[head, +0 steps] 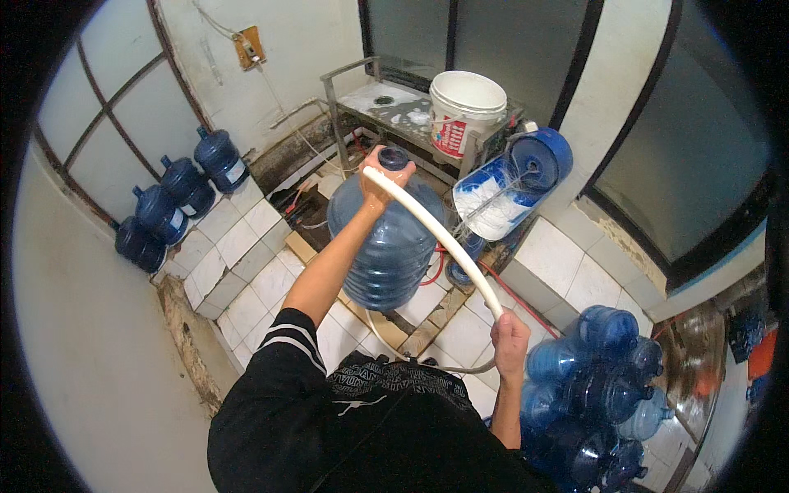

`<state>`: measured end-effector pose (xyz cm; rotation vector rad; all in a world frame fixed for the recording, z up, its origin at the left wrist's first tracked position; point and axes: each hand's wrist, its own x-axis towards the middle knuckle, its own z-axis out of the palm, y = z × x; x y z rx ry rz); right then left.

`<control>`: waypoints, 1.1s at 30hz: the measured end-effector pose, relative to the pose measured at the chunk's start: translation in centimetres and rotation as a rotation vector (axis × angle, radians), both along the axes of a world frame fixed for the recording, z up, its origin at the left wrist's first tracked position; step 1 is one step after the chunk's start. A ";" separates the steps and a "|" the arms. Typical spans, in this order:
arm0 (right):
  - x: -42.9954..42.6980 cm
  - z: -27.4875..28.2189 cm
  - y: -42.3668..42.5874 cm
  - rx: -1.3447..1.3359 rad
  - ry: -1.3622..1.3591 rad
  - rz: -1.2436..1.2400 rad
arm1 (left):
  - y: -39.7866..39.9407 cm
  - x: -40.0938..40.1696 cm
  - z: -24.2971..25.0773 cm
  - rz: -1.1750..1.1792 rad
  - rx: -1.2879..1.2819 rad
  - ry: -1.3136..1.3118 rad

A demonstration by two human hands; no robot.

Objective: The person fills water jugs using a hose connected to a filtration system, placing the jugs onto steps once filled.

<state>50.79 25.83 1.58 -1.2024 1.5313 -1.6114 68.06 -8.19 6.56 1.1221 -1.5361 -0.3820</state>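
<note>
A large blue plastic water jug (391, 246) stands before me, its open neck towards me. My left hand (385, 179) grips the jug round its neck. A thick white hose (441, 231) arcs from beside that neck across the jug to my right hand (510, 345), which is closed round it. The hose's near end lies against the fingers of my left hand, outside the jug's mouth. Below my right hand the hose bends back towards the jug's base. Whether water runs from it cannot be told.
A metal bench (400, 111) holds a white plastic bucket (459, 117). Right of it leans a blue and white cylinder (515, 185) with wires. Blue jugs (188, 188) line a tiled ledge (237, 234) at left. More jugs (585, 382) are stacked at right. A red hose (521, 299) crosses the floor.
</note>
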 end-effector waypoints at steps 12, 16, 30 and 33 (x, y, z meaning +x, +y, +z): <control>3.2 0.1 -3.2 0.092 0.041 0.131 | 0.6 3.2 -4.3 0.022 0.065 0.197; 3.7 0.4 -3.6 0.098 0.039 0.136 | 2.0 1.8 -4.8 0.054 -0.006 0.171; 3.8 0.1 -1.9 0.126 -0.029 -0.060 | -0.6 5.4 -5.1 0.140 0.025 0.101; 4.8 0.2 -3.3 0.103 -0.041 -0.056 | -0.7 5.9 -5.0 0.058 0.034 0.071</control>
